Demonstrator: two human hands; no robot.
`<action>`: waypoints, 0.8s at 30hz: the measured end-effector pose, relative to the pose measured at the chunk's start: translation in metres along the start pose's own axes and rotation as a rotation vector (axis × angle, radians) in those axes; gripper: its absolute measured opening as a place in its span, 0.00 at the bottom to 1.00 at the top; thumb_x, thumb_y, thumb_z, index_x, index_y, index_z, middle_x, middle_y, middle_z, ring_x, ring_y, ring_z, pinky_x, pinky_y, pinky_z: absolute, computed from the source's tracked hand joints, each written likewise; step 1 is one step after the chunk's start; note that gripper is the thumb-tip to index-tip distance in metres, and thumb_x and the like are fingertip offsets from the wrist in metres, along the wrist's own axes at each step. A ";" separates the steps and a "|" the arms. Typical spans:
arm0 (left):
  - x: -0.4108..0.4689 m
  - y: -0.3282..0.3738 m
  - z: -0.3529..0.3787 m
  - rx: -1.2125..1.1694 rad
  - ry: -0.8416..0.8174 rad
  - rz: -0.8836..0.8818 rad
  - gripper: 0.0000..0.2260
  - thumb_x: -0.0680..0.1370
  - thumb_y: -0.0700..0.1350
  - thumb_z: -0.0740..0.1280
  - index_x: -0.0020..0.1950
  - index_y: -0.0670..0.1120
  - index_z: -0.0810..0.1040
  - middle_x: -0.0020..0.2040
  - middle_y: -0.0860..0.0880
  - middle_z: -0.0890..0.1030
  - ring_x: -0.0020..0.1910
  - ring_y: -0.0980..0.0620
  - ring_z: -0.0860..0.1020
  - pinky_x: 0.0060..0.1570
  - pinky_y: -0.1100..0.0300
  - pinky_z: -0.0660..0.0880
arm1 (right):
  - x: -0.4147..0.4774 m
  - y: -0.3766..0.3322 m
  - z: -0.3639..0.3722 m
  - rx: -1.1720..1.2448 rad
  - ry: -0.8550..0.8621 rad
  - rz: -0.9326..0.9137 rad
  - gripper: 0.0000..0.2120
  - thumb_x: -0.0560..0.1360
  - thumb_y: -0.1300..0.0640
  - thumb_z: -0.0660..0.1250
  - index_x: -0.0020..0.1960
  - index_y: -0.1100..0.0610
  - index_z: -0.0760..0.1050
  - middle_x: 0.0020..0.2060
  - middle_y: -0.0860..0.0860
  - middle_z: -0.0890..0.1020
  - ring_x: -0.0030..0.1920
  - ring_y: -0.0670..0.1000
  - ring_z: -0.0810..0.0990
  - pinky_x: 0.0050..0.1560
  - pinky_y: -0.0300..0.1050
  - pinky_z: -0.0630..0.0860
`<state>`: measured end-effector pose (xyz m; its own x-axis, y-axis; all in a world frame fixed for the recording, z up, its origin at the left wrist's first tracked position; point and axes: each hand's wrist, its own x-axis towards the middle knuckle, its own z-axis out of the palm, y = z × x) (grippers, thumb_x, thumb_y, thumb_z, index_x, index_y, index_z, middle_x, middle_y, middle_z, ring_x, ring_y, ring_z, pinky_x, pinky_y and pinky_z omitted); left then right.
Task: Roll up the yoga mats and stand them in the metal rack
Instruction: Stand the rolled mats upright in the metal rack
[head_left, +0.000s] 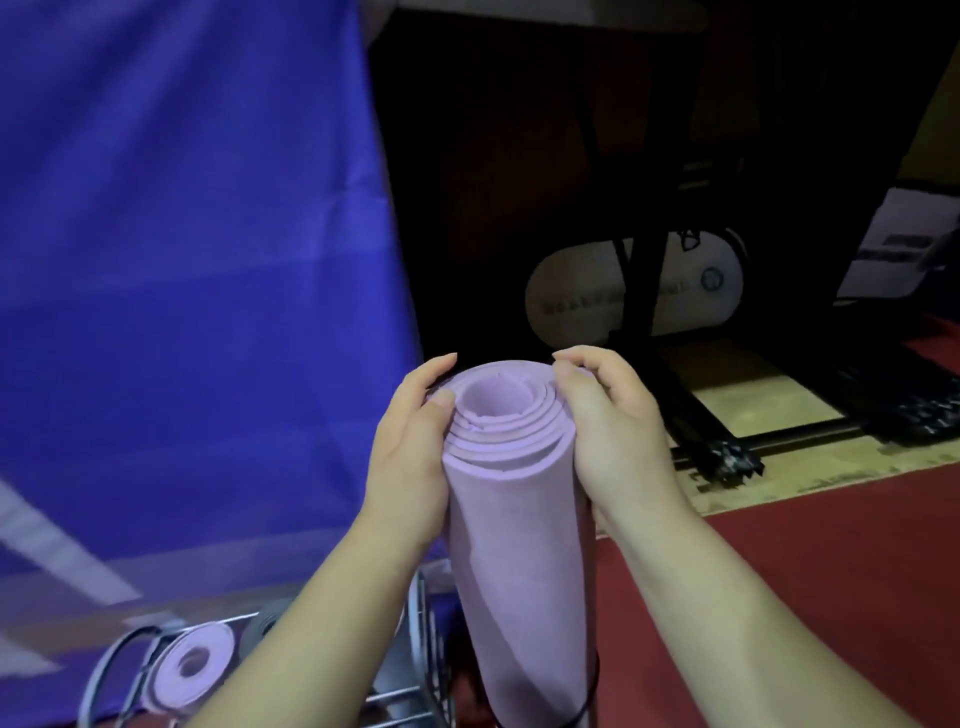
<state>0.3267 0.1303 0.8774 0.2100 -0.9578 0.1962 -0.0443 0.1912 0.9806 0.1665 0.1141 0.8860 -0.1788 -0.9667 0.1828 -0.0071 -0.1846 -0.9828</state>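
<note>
Centrally: one lilac yoga mat, rolled into a loose spiral with its layers showing at the top end, is standing upright in the near middle, above the red floor. The left hand and the right hand are gripping its top from either side, fingers curled round the roll. At near left, the metal rack is holding a second lilac roll and, just beside it, a grey roll.

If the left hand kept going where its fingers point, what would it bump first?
Probably the dark panel behind, just right of the blue cloth. The left hand holds the rolled mat, fingers pointing up and away; nothing shows between, but depth is unclear.
</note>
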 end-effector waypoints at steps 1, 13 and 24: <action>0.001 0.001 -0.022 0.004 0.030 -0.007 0.23 0.70 0.63 0.63 0.63 0.62 0.80 0.63 0.52 0.83 0.63 0.51 0.81 0.67 0.43 0.74 | -0.005 -0.002 0.024 0.012 0.015 -0.016 0.07 0.80 0.51 0.67 0.49 0.42 0.82 0.47 0.35 0.83 0.49 0.37 0.81 0.56 0.44 0.77; 0.019 -0.001 -0.365 0.217 0.368 -0.076 0.18 0.73 0.56 0.60 0.59 0.59 0.81 0.58 0.60 0.83 0.59 0.59 0.80 0.65 0.50 0.75 | -0.091 0.012 0.365 0.128 -0.473 0.141 0.24 0.67 0.37 0.69 0.63 0.35 0.76 0.64 0.42 0.80 0.62 0.45 0.81 0.66 0.51 0.77; 0.038 -0.004 -0.508 0.303 0.396 -0.037 0.14 0.79 0.53 0.62 0.62 0.58 0.80 0.56 0.62 0.82 0.56 0.66 0.78 0.57 0.63 0.73 | -0.122 0.026 0.519 0.262 -0.426 0.182 0.17 0.70 0.44 0.68 0.58 0.38 0.80 0.60 0.48 0.84 0.61 0.53 0.83 0.64 0.59 0.78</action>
<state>0.8306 0.2020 0.8823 0.5685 -0.7967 0.2049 -0.2993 0.0317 0.9536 0.6993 0.1357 0.8515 0.2612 -0.9635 0.0581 0.2428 0.0073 -0.9701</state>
